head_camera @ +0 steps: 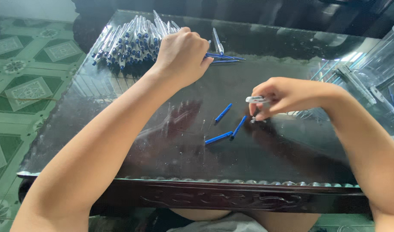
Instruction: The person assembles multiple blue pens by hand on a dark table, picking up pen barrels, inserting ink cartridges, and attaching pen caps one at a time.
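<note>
While the left hand [183, 55] is curling shut over thin blue refills [225, 57] beside the far-left heap of clear pens [130, 41], the right hand [287, 95] is pinching a clear pen barrel [256, 99] at mid-right. Three blue pen pieces [226, 124] are lying loose between the hands on the dark glass table [171, 146], and a clear plastic container [377, 60] is standing far right.

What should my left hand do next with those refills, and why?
Probably draw one blue refill out and bring it to the right hand. The left hand is closed over the refills beside the pile of pens, while the right hand pinches a clear pen barrel above the glass table, apparently with nothing in it.
</note>
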